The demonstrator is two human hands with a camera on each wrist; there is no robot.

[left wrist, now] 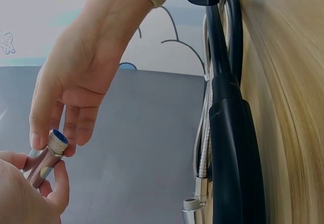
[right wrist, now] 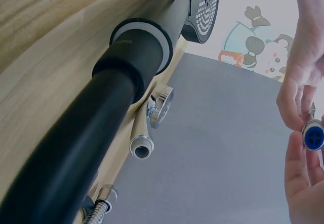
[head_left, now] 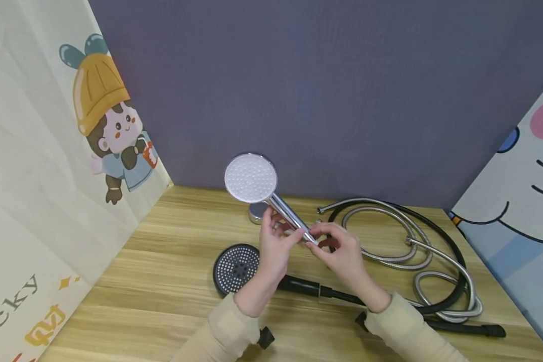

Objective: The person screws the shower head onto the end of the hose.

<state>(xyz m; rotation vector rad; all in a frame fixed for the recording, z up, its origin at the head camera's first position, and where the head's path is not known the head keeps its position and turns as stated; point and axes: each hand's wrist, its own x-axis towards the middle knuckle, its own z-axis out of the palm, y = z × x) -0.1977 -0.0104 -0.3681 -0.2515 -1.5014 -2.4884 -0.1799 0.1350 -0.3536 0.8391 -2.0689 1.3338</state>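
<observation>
A chrome hand shower (head_left: 251, 178) with a white nozzle face is held up above the table, tilted with its face at the upper left. My left hand (head_left: 275, 249) grips its handle (head_left: 290, 216) between thumb and fingers. At the lower end of the handle, my right hand (head_left: 344, 251) pinches with thumb and fingertips. The left wrist view shows that end's threaded neck (left wrist: 58, 141); a blue insert (right wrist: 314, 137) sits inside it. Beneath my hands lies a black hand shower (head_left: 237, 269) joined to a black hose (head_left: 344, 295), partly covered by my left forearm.
Another chrome hand shower (head_left: 257, 212) lies behind my left hand, mostly hidden. Coiled silver metal hoses (head_left: 391, 261) and a black hose loop fill the table's right side. Small black fittings (head_left: 266, 338) lie near my sleeves. A grey-purple panel (head_left: 326, 100) stands behind the wooden table (head_left: 163, 261).
</observation>
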